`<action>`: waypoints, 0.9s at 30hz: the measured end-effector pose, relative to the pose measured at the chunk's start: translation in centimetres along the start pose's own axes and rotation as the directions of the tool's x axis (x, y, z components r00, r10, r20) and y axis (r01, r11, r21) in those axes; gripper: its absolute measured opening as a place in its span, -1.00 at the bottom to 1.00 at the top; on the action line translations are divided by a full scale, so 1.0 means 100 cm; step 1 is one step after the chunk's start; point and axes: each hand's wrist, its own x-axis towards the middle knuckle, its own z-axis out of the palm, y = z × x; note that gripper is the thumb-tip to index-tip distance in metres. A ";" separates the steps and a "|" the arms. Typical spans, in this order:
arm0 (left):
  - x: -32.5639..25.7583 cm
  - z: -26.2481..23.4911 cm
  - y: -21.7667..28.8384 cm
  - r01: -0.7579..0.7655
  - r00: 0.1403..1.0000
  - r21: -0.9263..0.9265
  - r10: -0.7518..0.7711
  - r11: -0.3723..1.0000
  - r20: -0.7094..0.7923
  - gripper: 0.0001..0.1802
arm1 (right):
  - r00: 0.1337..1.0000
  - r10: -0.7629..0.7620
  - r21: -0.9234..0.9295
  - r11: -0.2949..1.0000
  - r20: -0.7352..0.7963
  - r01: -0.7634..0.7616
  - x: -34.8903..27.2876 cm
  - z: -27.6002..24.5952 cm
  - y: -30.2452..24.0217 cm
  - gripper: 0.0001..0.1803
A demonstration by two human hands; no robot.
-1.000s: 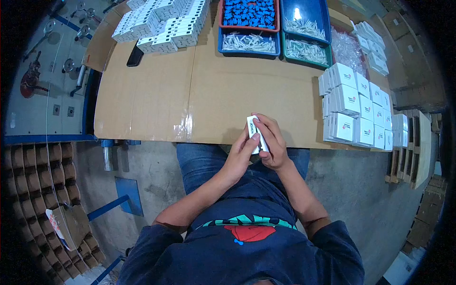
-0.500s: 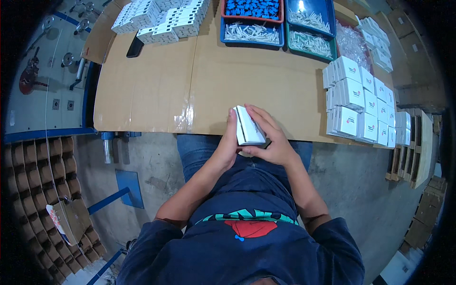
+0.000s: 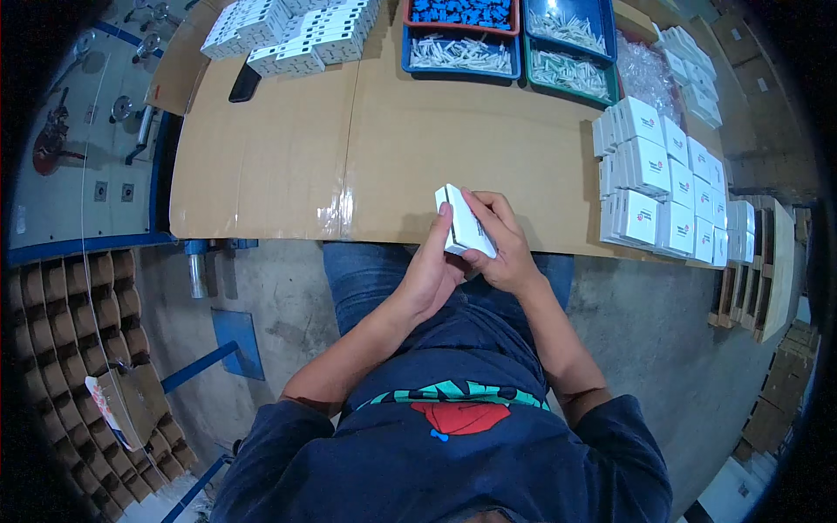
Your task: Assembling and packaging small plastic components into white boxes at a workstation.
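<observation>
A small white rectangular unit [image 3: 468, 228] with a dark line along one side is held between my two hands, over the near edge of the cardboard-covered table [image 3: 279, 166]. My left hand [image 3: 433, 275] grips its left side, thumb pressed along the edge. From the right, my right hand [image 3: 503, 244] wraps it, fingers over the top and thumb at the lower end. The unit is tilted, and its underside is hidden by my hands.
Stacks of white units [image 3: 667, 192] stand at the right edge, more white units [image 3: 305, 52] at the back left beside a black phone [image 3: 245, 84]. Trays at the back hold blue pieces [image 3: 462, 12] and pale plugs [image 3: 462, 57]. Bubble wrap [image 3: 645, 74] lies beside them.
The white unit has turned in my hands and shifted slightly right. My left thumb has slid onto its edge, and my right fingers have curled further around it.
</observation>
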 end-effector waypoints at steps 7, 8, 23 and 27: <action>0.004 0.002 -0.005 -0.039 0.999 -0.019 0.039 0.999 0.024 -0.29 | 0.999 -0.031 0.008 0.999 -0.031 0.032 0.000 0.000 -0.002 -0.14; 0.004 0.002 -0.005 -0.043 0.999 -0.024 0.044 0.999 0.028 -0.30 | 0.999 -0.031 0.008 0.999 -0.032 0.032 0.000 0.000 -0.002 -0.14; 0.002 0.000 -0.008 -0.067 0.997 0.062 0.069 0.996 -0.043 -0.27 | 1.000 0.013 0.042 0.999 -0.002 -0.013 0.000 0.002 0.005 -0.06; 0.016 -0.029 -0.018 -0.219 0.970 0.399 0.244 0.891 -0.013 -0.30 | 0.998 0.042 0.159 0.987 -0.047 -0.034 0.006 0.002 -0.001 0.00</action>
